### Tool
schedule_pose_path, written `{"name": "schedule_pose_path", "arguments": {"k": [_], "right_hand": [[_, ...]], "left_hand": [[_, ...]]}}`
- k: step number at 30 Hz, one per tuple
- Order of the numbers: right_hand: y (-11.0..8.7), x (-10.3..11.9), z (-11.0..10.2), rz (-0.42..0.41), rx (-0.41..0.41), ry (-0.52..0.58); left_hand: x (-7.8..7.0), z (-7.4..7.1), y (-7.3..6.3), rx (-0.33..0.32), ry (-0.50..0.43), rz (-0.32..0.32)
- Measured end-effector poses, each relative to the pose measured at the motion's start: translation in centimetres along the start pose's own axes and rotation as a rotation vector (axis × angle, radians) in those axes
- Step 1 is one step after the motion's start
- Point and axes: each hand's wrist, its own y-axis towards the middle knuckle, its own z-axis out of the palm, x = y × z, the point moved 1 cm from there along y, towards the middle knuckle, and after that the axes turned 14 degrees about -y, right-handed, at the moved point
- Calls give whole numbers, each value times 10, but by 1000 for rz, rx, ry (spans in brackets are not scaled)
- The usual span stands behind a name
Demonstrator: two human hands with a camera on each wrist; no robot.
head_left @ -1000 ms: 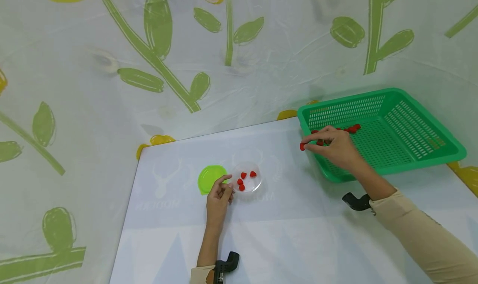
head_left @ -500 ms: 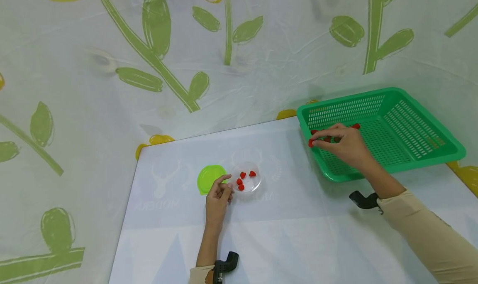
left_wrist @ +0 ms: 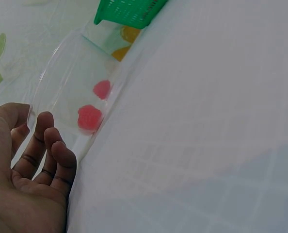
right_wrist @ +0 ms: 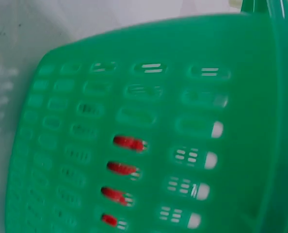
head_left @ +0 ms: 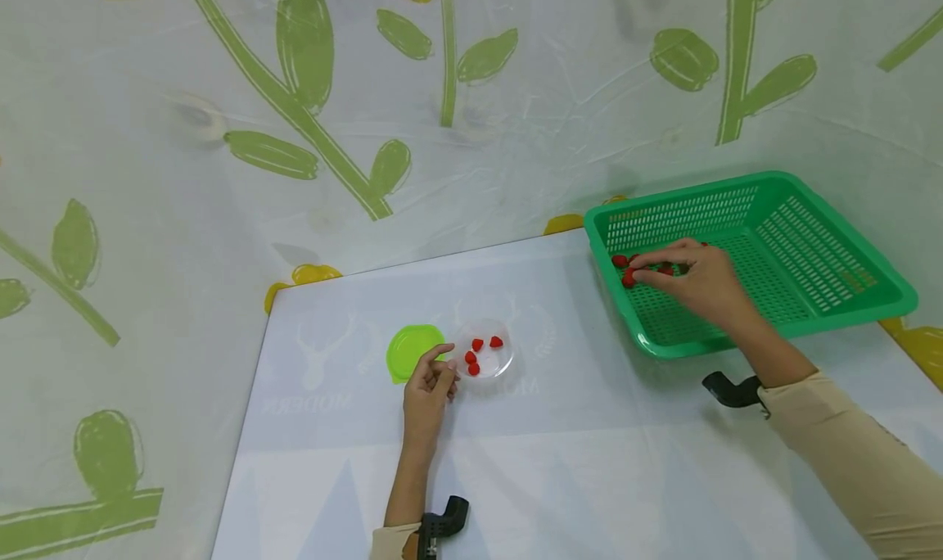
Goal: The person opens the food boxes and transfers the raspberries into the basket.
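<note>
At the middle of the table, a clear round bowl (head_left: 492, 369) holds several small red berries (head_left: 477, 344) that look like raspberries. My left hand (head_left: 427, 392) pinches the bowl's near left rim; in the left wrist view the thumb and index finger lie at the thin clear wall (left_wrist: 61, 63). Over the left part of the green basket (head_left: 803, 328), my right hand (head_left: 696, 280) pinches a red raspberry (head_left: 629, 279) at its fingertips. Other red berries lie under and beside those fingers in the basket. The right wrist view shows the slotted basket wall (right_wrist: 250, 121), with red berries behind the slots.
A bright green lid (head_left: 408, 354) lies just left of the bowl, partly behind the left hand. The basket stands at the table's back right, near the flower-patterned wall sheet (head_left: 560, 134). A pale printed cloth (head_left: 560, 462) covers the table.
My right hand has moved to the right with the raspberry, from outside the basket's left rim to inside it. The left hand and the bowl stay put.
</note>
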Motion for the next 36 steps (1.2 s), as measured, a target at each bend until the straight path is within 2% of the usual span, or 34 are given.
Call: {"name": "schedule_pose_path", "arguments": {"k": [7,22,36], "right_hand": [[2,-10,-6,29,14,-21],[8,-39,-18,3,-13,-130],[19,-64,-27,60,58,-208]], "left_hand": [[2,0,1,2,2,18],[4,2,4,8,5,17],[3,1,1,-6,15,3]]}}
